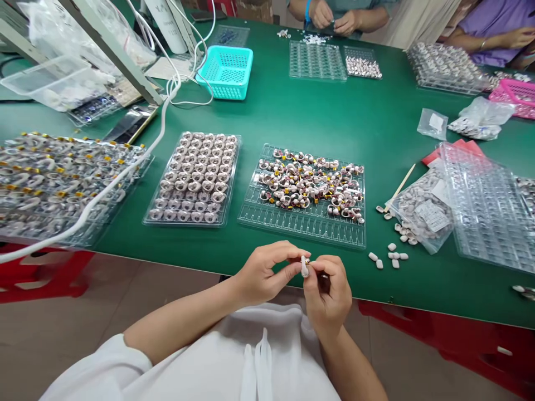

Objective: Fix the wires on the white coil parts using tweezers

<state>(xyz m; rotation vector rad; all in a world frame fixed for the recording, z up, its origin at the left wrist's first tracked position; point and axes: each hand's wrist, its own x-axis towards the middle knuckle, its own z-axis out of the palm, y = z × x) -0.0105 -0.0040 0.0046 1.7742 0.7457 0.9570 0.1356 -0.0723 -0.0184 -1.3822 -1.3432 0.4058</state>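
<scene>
Just off the table's front edge, both of my hands meet on a small pale earbud-like part (305, 267) with a gold-coloured bit at its top. My left hand (271, 268) pinches it from the left between thumb and fingertips. From the other side, the curled fingers and thumb of my right hand (328, 289) grip it too. Ahead of them lies a clear plastic tray (292, 223) heaped with similar pale parts that carry wires and yellow tabs. Left of that, another clear tray (190, 178) holds rows of pale, cup-like shells.
Several loose pale caps (393, 255) lie right of my hands, by a plastic bag of caps (426, 214) and stacked clear trays (489, 206). A white cable (125, 175) crosses a filled tray at left. Behind stands a turquoise basket (228, 72). Two people sit opposite.
</scene>
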